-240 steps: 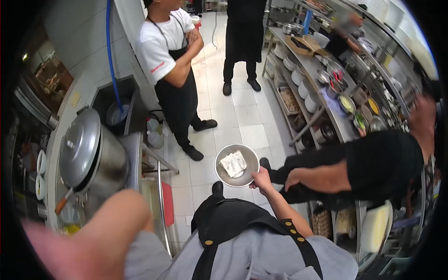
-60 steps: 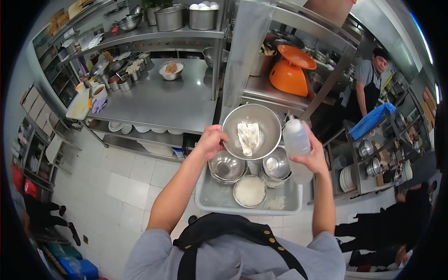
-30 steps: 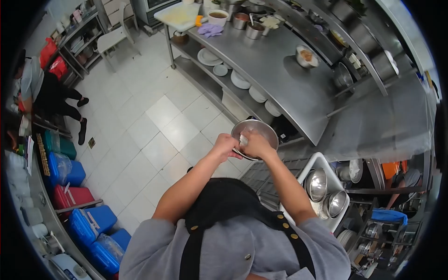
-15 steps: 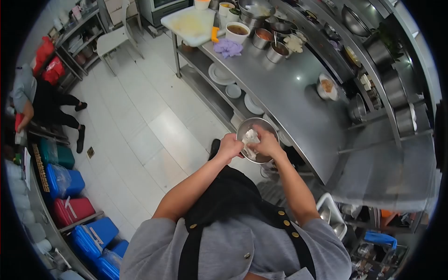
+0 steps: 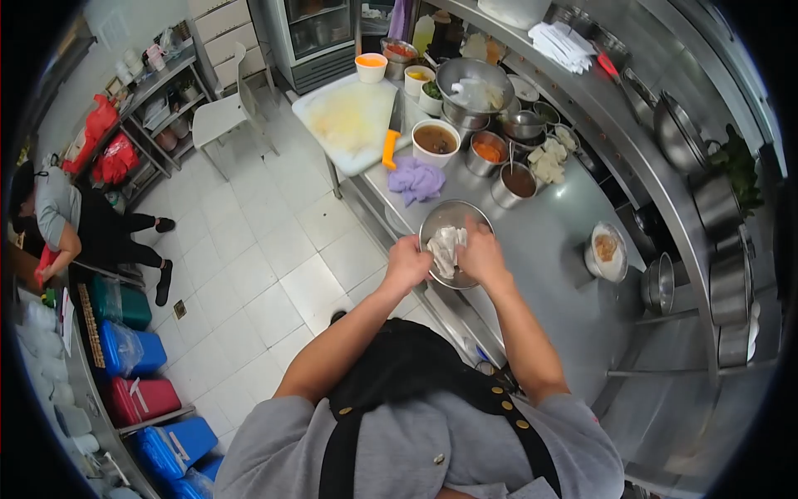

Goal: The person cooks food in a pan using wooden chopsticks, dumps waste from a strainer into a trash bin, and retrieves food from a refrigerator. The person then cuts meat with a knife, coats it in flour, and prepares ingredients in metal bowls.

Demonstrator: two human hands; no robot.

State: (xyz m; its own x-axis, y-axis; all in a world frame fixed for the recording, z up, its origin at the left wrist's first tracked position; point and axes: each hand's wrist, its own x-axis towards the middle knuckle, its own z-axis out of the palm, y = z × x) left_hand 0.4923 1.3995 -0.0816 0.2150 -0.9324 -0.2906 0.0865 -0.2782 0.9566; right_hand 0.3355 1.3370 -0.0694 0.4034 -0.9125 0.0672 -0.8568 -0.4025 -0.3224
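A round metal bowl is in front of me at the edge of the steel counter, with pale white food pieces inside. My left hand is closed on the bowl's left rim. My right hand reaches into the bowl's right side, its fingers curled against the white pieces; the fingertips are partly hidden. Beyond the bowl are a crumpled purple cloth, an orange-handled knife on the edge of a white cutting board, and a white tub of brown liquid.
Metal containers of orange sauce and dark sauce stand on the counter. A plastic-lined bowl sits to the right, below a steel shelf. A co-worker stands at far left near colored bins.
I have moved forward along the counter, bringing the bowl nearer to the purple cloth and sauces. My right hand has shifted toward the bowl's right side. The co-worker appears farther right in view.
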